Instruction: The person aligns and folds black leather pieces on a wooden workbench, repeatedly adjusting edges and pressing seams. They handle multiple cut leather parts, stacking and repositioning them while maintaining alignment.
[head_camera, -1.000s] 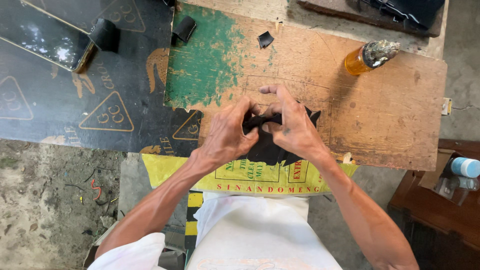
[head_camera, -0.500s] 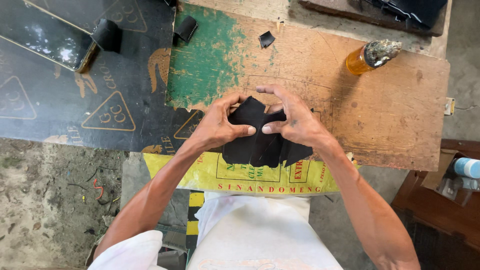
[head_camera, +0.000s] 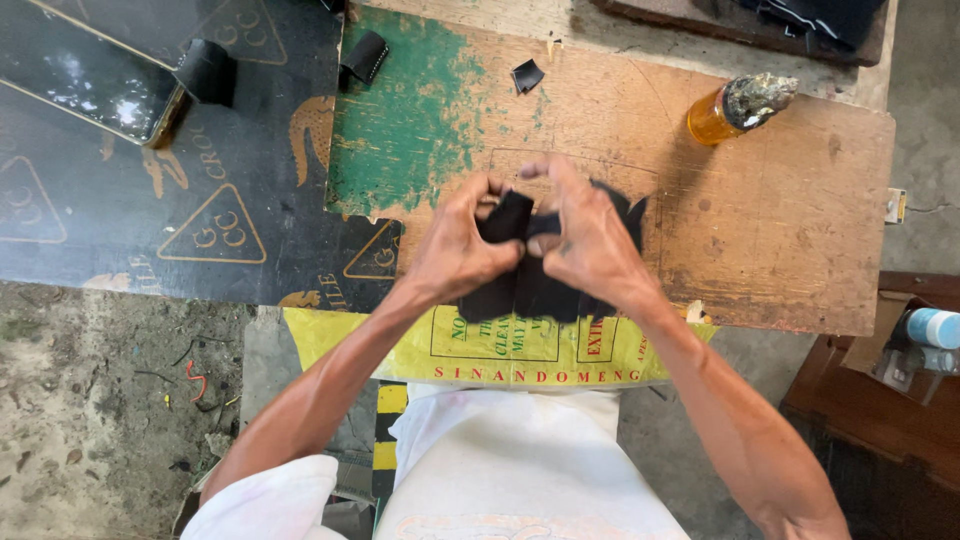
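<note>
While gripped, black piece spans both hands.

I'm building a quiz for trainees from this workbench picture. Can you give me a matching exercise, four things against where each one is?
Things:
1. black piece
2. amber bottle
3. small black scrap
4. yellow sack

Places:
A. lying on its side at the far right of the wooden board
B. hanging over the near edge of the bench, in front of the person
C. gripped between the left hand and right hand
D. alone near the far edge of the board, beside the green paint patch

Pairs: 1-C, 2-A, 3-D, 4-B
</note>
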